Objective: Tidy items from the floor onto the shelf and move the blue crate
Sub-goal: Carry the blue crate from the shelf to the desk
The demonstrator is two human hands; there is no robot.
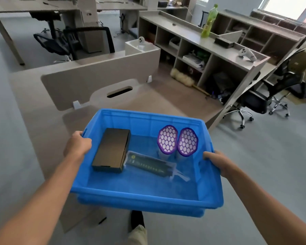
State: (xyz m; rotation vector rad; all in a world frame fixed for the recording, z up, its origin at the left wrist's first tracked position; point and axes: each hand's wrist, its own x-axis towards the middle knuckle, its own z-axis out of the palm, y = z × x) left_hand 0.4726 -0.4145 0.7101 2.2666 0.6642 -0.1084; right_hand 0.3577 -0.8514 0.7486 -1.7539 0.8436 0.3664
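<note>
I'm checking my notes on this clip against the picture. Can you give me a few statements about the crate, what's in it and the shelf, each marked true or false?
1. Both hands grip the blue crate, the left hand and the right hand on opposite rims. True.
2. The crate is empty. False: it holds a black box, a bagged dark device and two purple mesh-topped items.
3. The black box lies on the left-hand side of the crate. True.
4. The green bottle lies in the crate. False: it stands on top of the shelf.
5. A white game controller lies on the shelf top. True.
</note>
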